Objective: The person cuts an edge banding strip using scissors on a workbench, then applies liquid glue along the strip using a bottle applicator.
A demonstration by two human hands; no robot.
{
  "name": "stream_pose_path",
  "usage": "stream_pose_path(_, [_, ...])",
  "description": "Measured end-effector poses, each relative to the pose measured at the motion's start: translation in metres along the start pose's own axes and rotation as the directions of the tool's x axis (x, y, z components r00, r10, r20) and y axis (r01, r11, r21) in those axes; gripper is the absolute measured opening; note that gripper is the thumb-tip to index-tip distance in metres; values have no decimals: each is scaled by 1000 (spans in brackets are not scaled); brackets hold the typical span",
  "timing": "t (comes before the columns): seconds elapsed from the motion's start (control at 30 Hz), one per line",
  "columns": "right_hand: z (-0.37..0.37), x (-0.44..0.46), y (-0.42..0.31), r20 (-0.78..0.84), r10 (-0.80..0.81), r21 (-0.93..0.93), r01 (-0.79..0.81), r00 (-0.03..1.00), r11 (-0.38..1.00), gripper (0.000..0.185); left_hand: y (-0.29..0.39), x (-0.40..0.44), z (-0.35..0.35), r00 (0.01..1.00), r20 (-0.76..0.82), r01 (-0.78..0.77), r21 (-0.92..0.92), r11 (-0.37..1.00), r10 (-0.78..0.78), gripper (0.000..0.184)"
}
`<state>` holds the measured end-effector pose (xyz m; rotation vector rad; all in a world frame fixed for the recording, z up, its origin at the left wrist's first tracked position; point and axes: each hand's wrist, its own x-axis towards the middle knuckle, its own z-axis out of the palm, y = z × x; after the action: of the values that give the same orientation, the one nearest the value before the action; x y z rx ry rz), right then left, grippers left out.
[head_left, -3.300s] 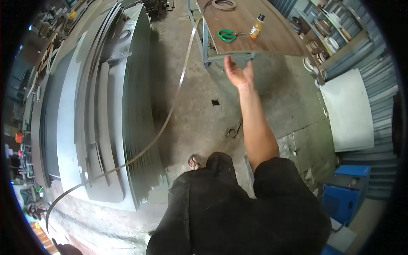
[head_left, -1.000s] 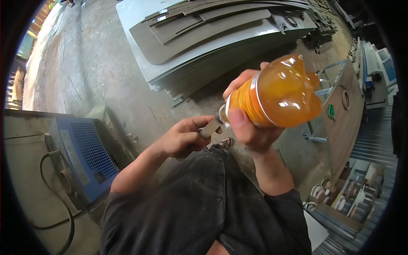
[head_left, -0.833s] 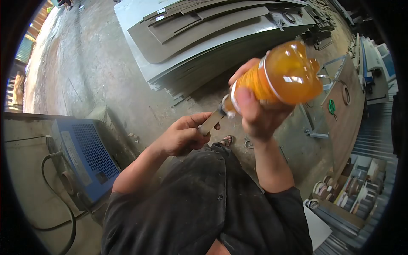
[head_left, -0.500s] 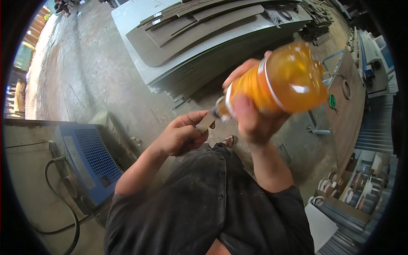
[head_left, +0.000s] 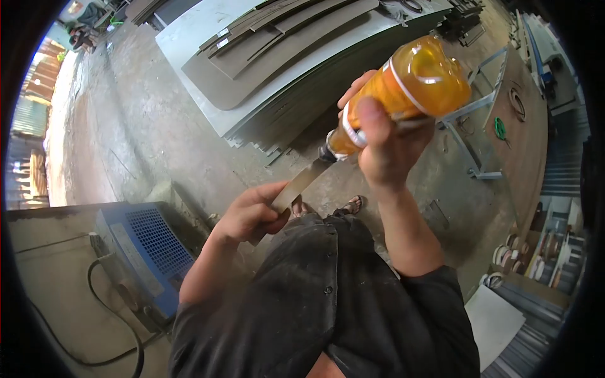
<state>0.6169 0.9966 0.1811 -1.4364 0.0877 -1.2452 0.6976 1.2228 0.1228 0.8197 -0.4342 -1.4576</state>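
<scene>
My right hand [head_left: 394, 148] is wrapped around a plastic bottle [head_left: 432, 72] of orange-yellow liquid, tilted with its base up to the right and its neck down to the left. White wrapping circles the neck, and a dark tip [head_left: 326, 153] sits at its mouth. My left hand [head_left: 249, 214] pinches a flat, narrow metal strip [head_left: 299, 186] between thumb and fingers. The strip slants up to the dark tip; whether they touch or only overlap, I cannot tell.
Sheet metal [head_left: 246, 116] is stacked ahead, with cut pieces on top. A blue machine [head_left: 148, 252] with a grille and cable stands at left. On the right are a brown board [head_left: 520, 138] with green-handled scissors [head_left: 500, 128] and a box of rolls [head_left: 542, 283].
My left hand has drawn down and left, and more of the strip shows between it and the bottle's tip. The bottle has moved slightly up and left. The whole view has shifted a little.
</scene>
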Motion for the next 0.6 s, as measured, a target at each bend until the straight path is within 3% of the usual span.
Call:
stream_pose_path(0.13, [-6, -1, 10, -104, 64, 56, -58, 993, 997, 47, 0, -18, -17, 999, 13, -29, 14, 999, 29, 56])
stream_pose_path(0.2, [2, -10, -1, -104, 135, 193, -114, 985, 975, 52, -2, -23, -20, 999, -28, -20, 2, 1000, 20, 60])
stream_pose_path(0.33, [3, -17, 2, -59, 93, 198, -80, 994, 977, 60, 0, -24, -17, 995, -51, 83, 35, 996, -81, 63])
stream_pose_path(0.37, [7, -21, -6, -89, 184, 265, -155, 979, 952, 57, 1, -22, -13, 985, -127, 126, 48, 991, -119, 64])
stream_pose_path(0.47, [1, -30, -2, -82, 99, 241, -77, 992, 967, 54, 7, -22, -4, 964, -244, 158, 190, 969, -109, 59])
stream_pose_path(0.5, [-7, -30, -3, -99, 76, 236, -51, 992, 970, 53, 8, -19, -1, 968, -229, 137, 159, 978, -99, 56])
stream_pose_path(0.57, [-16, -22, -12, -192, 112, 388, -30, 975, 921, 52, 7, -18, 2, 957, -288, 108, 203, 973, -46, 48])
stream_pose_path(0.6, [-29, -17, -29, -219, 252, 442, -134, 943, 887, 53, 8, -18, 3, 936, -352, 92, 283, 955, 15, 42])
